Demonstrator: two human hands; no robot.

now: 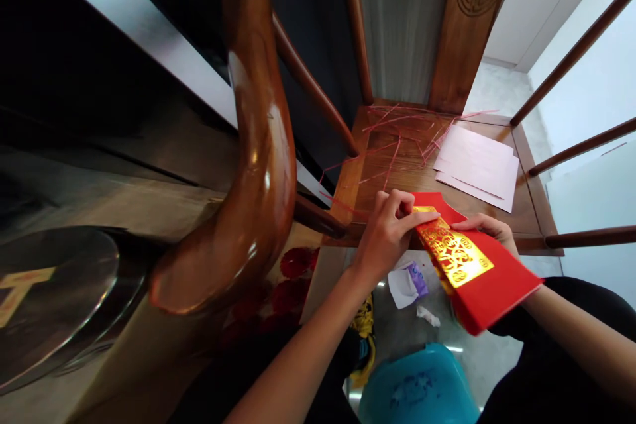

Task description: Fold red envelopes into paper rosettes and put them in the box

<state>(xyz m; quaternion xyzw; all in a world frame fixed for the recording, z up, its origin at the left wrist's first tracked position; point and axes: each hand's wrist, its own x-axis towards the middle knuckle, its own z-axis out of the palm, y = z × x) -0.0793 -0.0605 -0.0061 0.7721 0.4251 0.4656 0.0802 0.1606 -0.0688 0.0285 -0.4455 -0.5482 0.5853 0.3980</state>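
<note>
A red paper envelope [497, 278] with a shiny gold patterned panel is held between my two hands, tilted above the front edge of the chair seat. My left hand [390, 228] pinches its upper left end, thumb and fingers closed on the paper. Gripping the far side is my right hand [489, 228], its thumb resting on the red face by the gold panel; its other fingers are hidden behind the paper. Just beyond lie two pale pink paper sheets [477, 162], overlapping on the wooden seat. Thin red paper strips [397, 139] are scattered left of the sheets.
The wooden chair seat [377, 175] has round spindles and a carved back slat [472, 20]. A thick curved armrest [263, 165] stands close on the left. Below are a blue plastic stool [422, 391], a purple-and-white packet [410, 283], and crumpled tissue [428, 317] on the floor.
</note>
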